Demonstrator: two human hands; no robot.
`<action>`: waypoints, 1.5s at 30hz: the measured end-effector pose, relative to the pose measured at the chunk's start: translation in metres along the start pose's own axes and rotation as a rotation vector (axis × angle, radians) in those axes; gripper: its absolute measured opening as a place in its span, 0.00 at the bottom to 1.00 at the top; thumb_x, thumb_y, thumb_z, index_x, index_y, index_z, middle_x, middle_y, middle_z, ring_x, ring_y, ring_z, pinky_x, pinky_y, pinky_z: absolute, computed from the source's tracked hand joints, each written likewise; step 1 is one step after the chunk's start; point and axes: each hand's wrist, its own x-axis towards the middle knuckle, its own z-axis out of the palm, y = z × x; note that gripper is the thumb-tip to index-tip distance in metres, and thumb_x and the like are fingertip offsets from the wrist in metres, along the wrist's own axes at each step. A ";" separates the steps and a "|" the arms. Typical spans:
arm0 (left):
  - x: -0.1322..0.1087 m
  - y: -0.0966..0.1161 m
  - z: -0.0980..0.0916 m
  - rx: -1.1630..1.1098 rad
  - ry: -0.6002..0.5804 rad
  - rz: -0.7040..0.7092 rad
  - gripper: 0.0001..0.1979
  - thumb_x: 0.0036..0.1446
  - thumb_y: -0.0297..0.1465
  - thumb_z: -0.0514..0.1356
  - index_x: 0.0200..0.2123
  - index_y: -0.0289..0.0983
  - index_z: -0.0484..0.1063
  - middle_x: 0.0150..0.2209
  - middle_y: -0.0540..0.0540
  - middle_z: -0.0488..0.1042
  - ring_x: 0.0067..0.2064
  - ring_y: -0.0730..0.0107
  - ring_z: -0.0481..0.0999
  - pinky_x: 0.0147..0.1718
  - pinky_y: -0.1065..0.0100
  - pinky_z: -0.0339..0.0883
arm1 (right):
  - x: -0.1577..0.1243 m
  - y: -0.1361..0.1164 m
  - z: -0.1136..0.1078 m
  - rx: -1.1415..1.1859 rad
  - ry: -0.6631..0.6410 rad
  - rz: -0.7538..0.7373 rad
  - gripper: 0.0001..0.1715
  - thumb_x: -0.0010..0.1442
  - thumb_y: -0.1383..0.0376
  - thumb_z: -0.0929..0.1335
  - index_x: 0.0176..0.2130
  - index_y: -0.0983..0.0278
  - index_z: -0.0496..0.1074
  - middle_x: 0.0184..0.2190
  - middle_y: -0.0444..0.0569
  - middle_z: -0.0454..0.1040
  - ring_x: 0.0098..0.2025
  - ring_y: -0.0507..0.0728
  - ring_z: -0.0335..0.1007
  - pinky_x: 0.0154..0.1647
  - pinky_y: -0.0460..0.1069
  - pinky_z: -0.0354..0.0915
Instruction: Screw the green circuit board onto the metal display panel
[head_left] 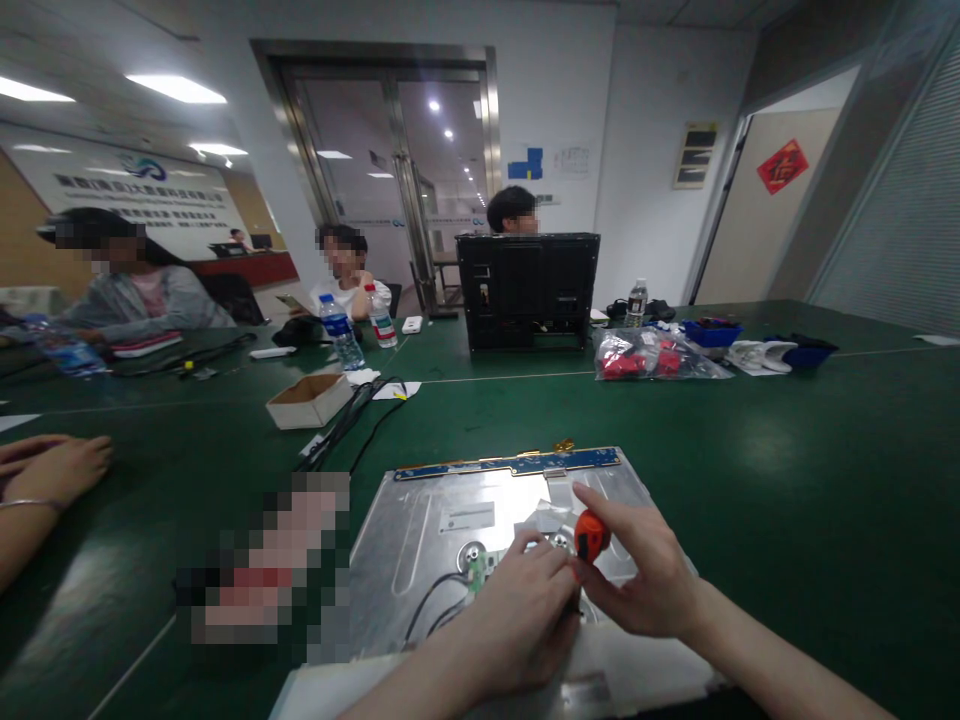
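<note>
A silver metal display panel (420,530) lies flat on the green table, with a long blue circuit strip (517,463) along its far edge. My right hand (645,570) grips the orange-and-black handle of a screwdriver (591,537) between thumb and fingers, the index finger stretched past it. Curled over the middle of the panel, my left hand (525,595) touches the right hand's fingertips; its own fingertips are hidden, so I cannot make out what they hold. Beside the left hand, part of a green circuit board (480,568) shows, with black cables (424,605) running from it.
A shallow cardboard box (309,402) and black cables (360,420) lie left of the panel. Across the table stand a black monitor back (529,292) and bottles (341,332). A plastic bag with red items (649,357) lies right. Another person's hands (56,465) rest at the left.
</note>
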 end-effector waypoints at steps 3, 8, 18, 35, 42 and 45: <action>0.000 0.001 0.001 0.011 -0.004 0.002 0.06 0.61 0.26 0.58 0.41 0.38 0.72 0.47 0.42 0.79 0.53 0.55 0.77 0.60 0.53 0.60 | 0.000 0.000 0.000 0.005 -0.010 0.006 0.38 0.64 0.71 0.64 0.70 0.65 0.56 0.30 0.46 0.79 0.25 0.55 0.76 0.25 0.47 0.73; 0.000 0.002 0.003 0.024 0.017 -0.014 0.07 0.62 0.25 0.58 0.43 0.37 0.73 0.48 0.41 0.80 0.53 0.56 0.77 0.59 0.54 0.61 | 0.001 -0.002 -0.002 0.002 -0.011 0.010 0.40 0.63 0.71 0.64 0.71 0.64 0.54 0.30 0.45 0.79 0.25 0.54 0.77 0.26 0.46 0.74; 0.000 0.001 0.008 0.037 0.039 -0.013 0.09 0.60 0.24 0.59 0.44 0.37 0.72 0.49 0.43 0.79 0.53 0.58 0.77 0.61 0.56 0.59 | 0.000 -0.002 0.000 0.009 0.011 0.023 0.42 0.61 0.73 0.63 0.72 0.63 0.53 0.30 0.44 0.78 0.25 0.54 0.75 0.26 0.46 0.74; 0.001 0.001 0.001 0.010 -0.013 0.002 0.07 0.61 0.26 0.58 0.43 0.38 0.72 0.48 0.42 0.79 0.53 0.55 0.76 0.59 0.53 0.61 | 0.000 0.000 0.000 0.042 -0.008 0.021 0.35 0.62 0.72 0.64 0.67 0.62 0.59 0.31 0.44 0.79 0.25 0.53 0.74 0.27 0.46 0.73; -0.001 -0.001 0.001 -0.002 -0.016 0.014 0.07 0.62 0.27 0.58 0.43 0.38 0.72 0.50 0.41 0.78 0.55 0.54 0.75 0.61 0.52 0.59 | -0.001 0.001 0.001 0.059 -0.002 0.010 0.32 0.64 0.72 0.64 0.66 0.63 0.60 0.31 0.45 0.78 0.26 0.53 0.74 0.27 0.47 0.74; -0.002 -0.003 0.003 -0.011 -0.002 0.032 0.07 0.63 0.27 0.58 0.44 0.38 0.71 0.50 0.41 0.78 0.54 0.56 0.76 0.62 0.52 0.58 | -0.001 0.000 0.001 0.058 0.003 0.019 0.31 0.65 0.72 0.64 0.65 0.63 0.60 0.31 0.44 0.78 0.26 0.53 0.74 0.27 0.45 0.73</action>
